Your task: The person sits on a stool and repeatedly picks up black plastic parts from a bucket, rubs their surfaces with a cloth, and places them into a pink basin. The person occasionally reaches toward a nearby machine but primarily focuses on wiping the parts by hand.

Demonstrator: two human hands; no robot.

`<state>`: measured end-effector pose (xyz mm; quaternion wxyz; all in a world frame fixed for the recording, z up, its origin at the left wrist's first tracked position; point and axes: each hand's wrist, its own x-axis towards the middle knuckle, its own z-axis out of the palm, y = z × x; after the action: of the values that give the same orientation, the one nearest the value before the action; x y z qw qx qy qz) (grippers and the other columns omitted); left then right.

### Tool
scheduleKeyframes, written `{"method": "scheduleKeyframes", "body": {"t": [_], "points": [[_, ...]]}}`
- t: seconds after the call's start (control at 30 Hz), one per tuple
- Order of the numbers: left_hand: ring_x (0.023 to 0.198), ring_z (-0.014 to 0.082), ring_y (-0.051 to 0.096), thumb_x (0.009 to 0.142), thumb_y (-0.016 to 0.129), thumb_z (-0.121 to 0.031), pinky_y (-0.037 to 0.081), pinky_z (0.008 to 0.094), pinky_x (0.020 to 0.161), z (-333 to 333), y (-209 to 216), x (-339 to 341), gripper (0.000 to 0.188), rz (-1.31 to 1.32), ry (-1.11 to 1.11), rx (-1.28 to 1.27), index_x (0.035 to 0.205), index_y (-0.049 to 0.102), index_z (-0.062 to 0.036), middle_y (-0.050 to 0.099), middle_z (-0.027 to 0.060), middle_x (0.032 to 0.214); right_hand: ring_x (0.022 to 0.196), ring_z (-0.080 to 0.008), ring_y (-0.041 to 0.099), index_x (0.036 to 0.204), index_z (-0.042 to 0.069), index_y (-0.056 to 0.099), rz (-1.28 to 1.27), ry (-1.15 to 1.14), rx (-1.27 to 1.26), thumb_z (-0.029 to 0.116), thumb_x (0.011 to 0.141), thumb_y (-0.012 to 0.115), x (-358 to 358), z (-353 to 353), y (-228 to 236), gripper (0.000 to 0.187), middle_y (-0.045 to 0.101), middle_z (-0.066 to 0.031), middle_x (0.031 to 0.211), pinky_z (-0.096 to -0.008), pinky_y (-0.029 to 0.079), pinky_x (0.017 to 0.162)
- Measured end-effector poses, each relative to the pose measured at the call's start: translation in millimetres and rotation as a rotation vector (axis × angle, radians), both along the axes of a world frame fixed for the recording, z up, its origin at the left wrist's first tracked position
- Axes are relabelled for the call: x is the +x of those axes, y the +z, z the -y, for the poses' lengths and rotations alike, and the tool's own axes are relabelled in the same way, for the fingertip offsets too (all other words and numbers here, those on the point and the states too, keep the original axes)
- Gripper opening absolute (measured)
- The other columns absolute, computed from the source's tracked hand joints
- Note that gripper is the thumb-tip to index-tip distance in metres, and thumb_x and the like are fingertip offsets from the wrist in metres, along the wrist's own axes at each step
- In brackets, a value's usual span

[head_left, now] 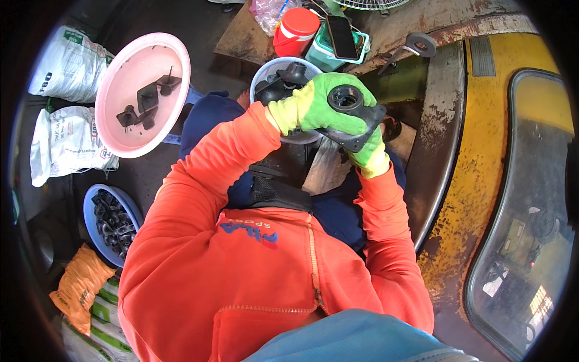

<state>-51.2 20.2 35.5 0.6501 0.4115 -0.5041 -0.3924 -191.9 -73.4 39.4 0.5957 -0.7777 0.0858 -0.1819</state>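
Both my hands wear green gloves with yellow cuffs and are raised together in front of my lap. My left hand (329,108) is closed around a black flanged part (360,137), which has a round collar with an opening and a flat plate with corner holes. Its thumb lies across the plate, and its fingers curve around the collar. From below right, my right hand (373,155) grips the plate's lower edge, its fingertips hidden behind the part. Just beyond my left wrist, a pale blue basin (258,72) holds more black moulded parts (294,73).
A pink basin (108,96) with several black pieces stands at left. Below it sits a blue tub (90,220) of small black parts. Sacks (72,142) line the left side. Ahead are a red jug (297,30) and a phone (342,37). Yellow rusted machinery (476,151) borders my right.
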Motion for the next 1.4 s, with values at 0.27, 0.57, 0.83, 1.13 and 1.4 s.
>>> {"method": "scheduleKeyframes", "body": {"t": [0.27, 0.57, 0.83, 1.13, 1.4], "points": [[0.104, 0.0193, 0.060, 0.065, 0.080, -0.014, 0.046, 0.0345, 0.093, 4, -5, 6, 0.042, 0.016, -0.128, -0.073, 0.102, 0.064, -0.0029, 0.066, 0.0095, 0.110, 0.101, -0.0170, 0.062, 0.124, 0.002, 0.055, 0.009, 0.053, 0.082, 0.008, 0.083, 0.072, -12, 2, -13, 0.045, 0.064, -0.0070, 0.114, -0.0306, 0.051, 0.086], [0.114, 0.0207, 0.057, 0.066, 0.083, -0.020, 0.044, 0.0344, 0.100, 8, 6, 13, 0.054, 0.062, -0.142, -0.008, 0.113, 0.063, -0.0046, 0.062, 0.0096, 0.122, 0.097, -0.0176, 0.061, 0.119, 0.003, 0.058, 0.058, -0.134, -0.082, 0.013, 0.084, 0.072, -6, -1, -16, 0.039, 0.063, -0.0069, 0.109, -0.0321, 0.051, 0.082], [0.122, 0.0206, 0.052, 0.071, 0.085, -0.014, 0.042, 0.0355, 0.103, 14, -7, -30, 0.056, 0.034, 0.370, -0.038, 0.119, 0.058, -0.0033, 0.055, 0.0113, 0.135, 0.104, -0.0297, 0.065, 0.121, 0.009, 0.060, 0.018, -0.401, -0.406, 0.021, 0.083, 0.070, -3, 14, -50, 0.041, 0.067, -0.0119, 0.112, -0.0383, 0.051, 0.085], [0.114, 0.0209, 0.059, 0.074, 0.082, -0.015, 0.048, 0.0344, 0.097, 4, -10, -32, 0.046, 0.045, 0.387, -0.009, 0.112, 0.061, -0.0040, 0.061, 0.0112, 0.127, 0.104, -0.0265, 0.063, 0.121, 0.008, 0.059, 0.034, -0.196, -0.317, 0.018, 0.081, 0.070, 1, 6, -27, 0.042, 0.063, -0.0101, 0.115, -0.0365, 0.049, 0.086], [0.110, 0.0218, 0.061, 0.071, 0.081, -0.015, 0.048, 0.0352, 0.095, 0, -8, -11, 0.044, 0.091, 0.161, -0.065, 0.109, 0.064, -0.0039, 0.064, 0.0124, 0.122, 0.089, -0.0212, 0.066, 0.105, 0.005, 0.065, 0.014, 0.000, -0.588, 0.012, 0.080, 0.068, 2, 5, 6, 0.027, 0.069, -0.0082, 0.100, -0.0334, 0.052, 0.077]]}}
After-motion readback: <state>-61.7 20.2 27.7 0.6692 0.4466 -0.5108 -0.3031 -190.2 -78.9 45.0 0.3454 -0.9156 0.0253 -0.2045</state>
